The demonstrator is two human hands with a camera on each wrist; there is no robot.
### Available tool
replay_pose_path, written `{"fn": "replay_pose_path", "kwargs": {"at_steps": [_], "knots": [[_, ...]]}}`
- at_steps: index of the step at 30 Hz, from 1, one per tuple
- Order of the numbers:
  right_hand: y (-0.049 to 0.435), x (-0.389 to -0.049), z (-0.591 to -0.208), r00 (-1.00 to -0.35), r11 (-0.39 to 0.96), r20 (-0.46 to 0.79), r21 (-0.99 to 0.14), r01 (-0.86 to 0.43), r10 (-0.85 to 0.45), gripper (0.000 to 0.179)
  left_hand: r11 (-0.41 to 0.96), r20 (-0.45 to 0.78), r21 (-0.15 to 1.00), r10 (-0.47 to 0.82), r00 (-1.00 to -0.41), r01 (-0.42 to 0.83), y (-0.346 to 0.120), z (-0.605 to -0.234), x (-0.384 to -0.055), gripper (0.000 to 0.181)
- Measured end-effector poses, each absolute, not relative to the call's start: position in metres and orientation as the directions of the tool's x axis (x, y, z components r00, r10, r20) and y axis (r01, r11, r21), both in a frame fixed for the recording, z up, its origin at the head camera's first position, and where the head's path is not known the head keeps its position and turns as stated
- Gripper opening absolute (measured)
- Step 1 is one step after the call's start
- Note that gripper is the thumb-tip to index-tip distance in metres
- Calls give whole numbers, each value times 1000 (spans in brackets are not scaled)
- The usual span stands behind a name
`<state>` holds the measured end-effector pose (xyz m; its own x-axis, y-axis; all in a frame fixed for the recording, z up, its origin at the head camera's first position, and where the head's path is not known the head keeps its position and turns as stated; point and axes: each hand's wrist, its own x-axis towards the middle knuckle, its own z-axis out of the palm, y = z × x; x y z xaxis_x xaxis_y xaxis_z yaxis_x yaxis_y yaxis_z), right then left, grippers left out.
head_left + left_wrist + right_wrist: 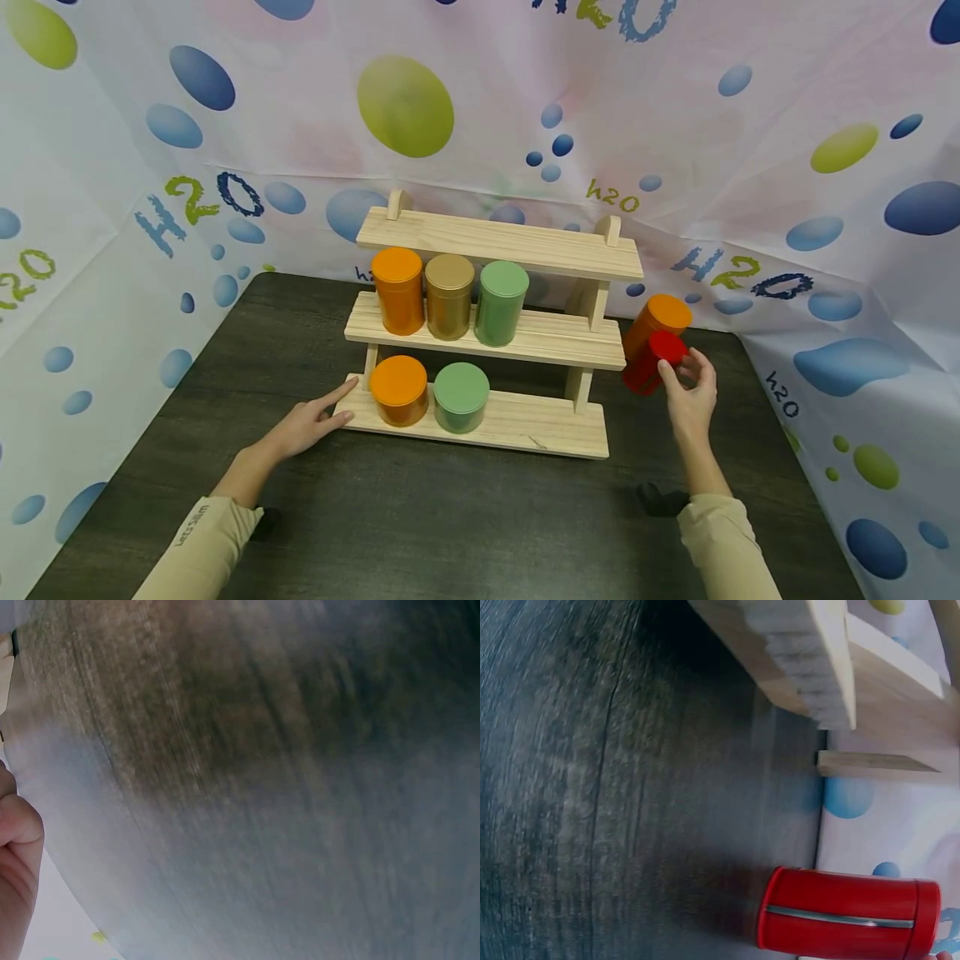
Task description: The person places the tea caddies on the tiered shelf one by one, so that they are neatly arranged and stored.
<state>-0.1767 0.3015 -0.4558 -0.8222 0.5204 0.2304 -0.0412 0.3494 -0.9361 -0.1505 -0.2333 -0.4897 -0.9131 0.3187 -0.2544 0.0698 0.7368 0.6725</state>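
My right hand [691, 398] holds a red canister [647, 367] near its lid, right of the wooden shelf. In the right wrist view the red canister [847, 915] shows a silvery lengthwise stripe, with only fingertips in the corner. Close behind it stands an orange canister [663, 313]. My left hand [303, 425] touches the left end of the three-tier wooden shelf [540, 429], index finger straight and thumb at the front edge. On the middle tier are an orange canister [400, 296], a gold one [450, 300] and a green one [501, 307].
The bottom tier holds an orange canister [400, 392] and a green canister [461, 400], both toward its left. A dark wood table [420, 525] carries the shelf. Behind and at the sides hangs a white sheet [480, 100] printed with coloured spots and lettering.
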Motion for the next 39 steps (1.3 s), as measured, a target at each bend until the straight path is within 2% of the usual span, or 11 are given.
{"fn": "replay_pose_path", "kwargs": {"at_steps": [9, 16, 23, 31, 39], "knots": [[306, -183, -463, -867, 391, 98, -913, 117, 489, 72, 739, -253, 670, 317, -914, 71, -235, -489, -150, 65], [309, -193, -467, -888, 405, 43, -899, 165, 457, 81, 739, -262, 671, 312, -913, 60, -235, -489, -148, 65], [312, -199, -467, -881, 393, 27, -901, 183, 472, 82, 736, -259, 674, 314, -913, 62, -234, -490, -149, 65], [314, -203, -465, -865, 305, -41, -927, 220, 500, 79, 732, -248, 677, 319, -915, 72, -232, -488, -150, 66], [314, -205, -470, -860, 361, -5, -906, 220, 511, 71, 737, -254, 672, 314, -915, 66, -233, -488, -150, 66]]}}
